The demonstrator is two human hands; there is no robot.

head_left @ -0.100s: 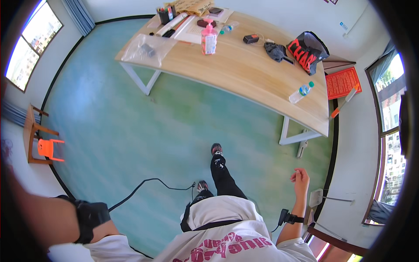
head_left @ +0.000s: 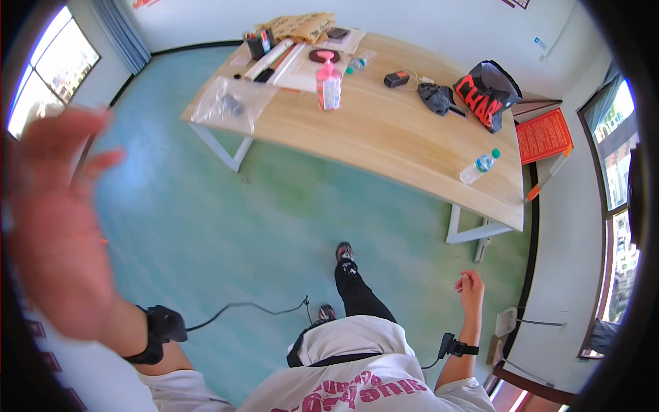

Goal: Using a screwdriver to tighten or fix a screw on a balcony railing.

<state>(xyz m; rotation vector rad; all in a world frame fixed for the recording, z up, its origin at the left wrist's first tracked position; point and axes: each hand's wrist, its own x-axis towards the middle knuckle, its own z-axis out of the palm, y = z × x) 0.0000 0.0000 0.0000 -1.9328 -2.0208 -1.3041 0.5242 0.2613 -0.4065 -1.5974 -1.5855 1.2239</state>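
My left hand point(head_left: 62, 226) is raised close in front of me at the far left, blurred, with a gap between the thumb and the fingers. Nothing shows in it. Past its fingertips, across the floor, is the table point(head_left: 384, 147). My right hand point(head_left: 471, 288) hangs low by my side, its fingers loosely bent and apart, touching nothing. The table's right leg point(head_left: 454, 230) is the nearest thing to it. Black bands with a small device circle both forearms: one is the left band point(head_left: 161, 333), the other the right band point(head_left: 458, 345).
On the table stand a pink pump bottle point(head_left: 329, 86), a water bottle point(head_left: 480, 167), a black bag point(head_left: 489, 93), a pen holder point(head_left: 259, 44) and a clear plastic bag point(head_left: 230, 103). A black cable point(head_left: 250, 304) runs from the left band toward my feet.
My left hand has swung up into view from the left edge, covering the small orange chair. The table sits slightly lower in the picture. My right hand has hardly moved.
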